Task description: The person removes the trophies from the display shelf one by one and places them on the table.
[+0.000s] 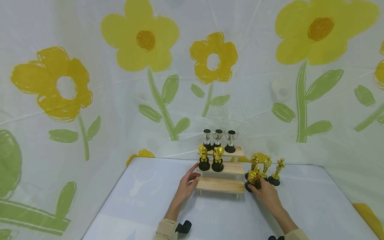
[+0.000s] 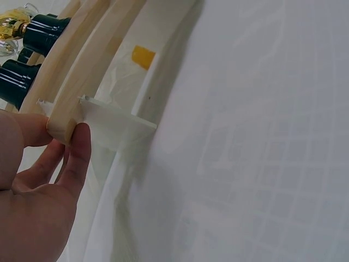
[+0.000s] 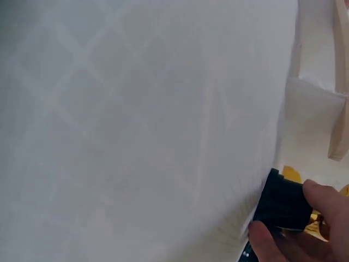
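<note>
My left hand pinches the left end of the lowest plank of a three-tier wooden display shelf. In the left wrist view the thumb lies on one face of that plank, fingers on the other. To the right of the shelf, my right hand grips a gold trophy by its black base. Its base is at the tabletop, and fingers hide part of it. Two gold trophies stand on the middle tier; three silver cups occupy the top one.
Several gold figurine trophies on black bases stand behind and beside my right hand, the rightmost figurine a little apart. White cloth covers the table. A flower-printed curtain hangs close behind the shelf.
</note>
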A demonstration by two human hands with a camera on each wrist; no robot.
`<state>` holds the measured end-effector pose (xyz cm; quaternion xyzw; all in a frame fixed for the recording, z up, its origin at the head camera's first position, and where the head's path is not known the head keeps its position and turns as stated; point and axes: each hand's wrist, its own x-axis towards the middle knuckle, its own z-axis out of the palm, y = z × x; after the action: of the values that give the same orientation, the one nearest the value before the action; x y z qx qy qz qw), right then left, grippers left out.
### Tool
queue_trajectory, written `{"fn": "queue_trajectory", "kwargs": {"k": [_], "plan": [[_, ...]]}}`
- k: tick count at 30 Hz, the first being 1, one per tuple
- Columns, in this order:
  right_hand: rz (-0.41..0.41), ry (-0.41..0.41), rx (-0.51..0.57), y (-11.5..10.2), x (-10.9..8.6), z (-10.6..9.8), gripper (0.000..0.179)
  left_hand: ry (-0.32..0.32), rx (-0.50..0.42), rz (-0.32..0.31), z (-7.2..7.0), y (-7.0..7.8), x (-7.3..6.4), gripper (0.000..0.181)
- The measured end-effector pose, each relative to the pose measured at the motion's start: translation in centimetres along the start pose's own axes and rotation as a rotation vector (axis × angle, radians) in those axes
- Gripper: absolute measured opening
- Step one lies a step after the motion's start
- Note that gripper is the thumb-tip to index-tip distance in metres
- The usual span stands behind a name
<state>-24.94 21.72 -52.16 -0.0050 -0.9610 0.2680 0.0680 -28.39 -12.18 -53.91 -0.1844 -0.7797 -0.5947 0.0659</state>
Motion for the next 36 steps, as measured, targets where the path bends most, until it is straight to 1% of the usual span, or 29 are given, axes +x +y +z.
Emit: {"fn": "queue_trajectory", "kwargs": {"k": [1,6,8,14,22,26,29,32,34,36], "plan": [[-0.002,-0.008,0.000,0.1,0.0,0.0,0.057,0.000,0.003,0.006,0.0,0.0,0.0,0.058],[-0.007,-0.075,0.003,0.2,-0.2,-0.3,0.071,-0.002,0.001,-0.014,-0.1,0.1,0.0,0.059],[-0.009,-0.106,0.004,0.2,-0.3,-0.6,0.073,-0.001,-0.001,-0.023,-0.1,0.2,-0.1,0.059],[-0.027,-0.183,-0.006,-0.5,-1.0,-2.2,0.063,0.005,-0.004,-0.016,-0.1,0.3,-0.1,0.059],[-0.001,-0.302,-0.078,-2.4,-1.4,-3.8,0.053,0.006,0.004,-0.019,0.0,0.4,-0.2,0.059],[-0.015,-0.303,-0.078,-3.5,-1.5,-4.3,0.052,0.011,-0.003,-0.012,0.0,0.4,-0.2,0.059],[-0.037,-0.283,-0.072,-4.2,-1.7,-4.6,0.052,0.008,-0.007,-0.019,0.0,1.5,-0.4,0.058],[-0.059,-0.267,-0.076,-5.0,-1.7,-5.0,0.052,0.015,0.002,-0.028,0.0,1.6,-0.3,0.058],[-0.074,-0.249,-0.078,-5.5,-1.7,-5.2,0.050,0.016,0.014,-0.037,0.0,1.3,-0.3,0.058],[-0.093,-0.220,-0.084,-5.9,-1.7,-5.3,0.044,0.023,0.019,-0.040,0.1,0.4,-0.1,0.059]]}}
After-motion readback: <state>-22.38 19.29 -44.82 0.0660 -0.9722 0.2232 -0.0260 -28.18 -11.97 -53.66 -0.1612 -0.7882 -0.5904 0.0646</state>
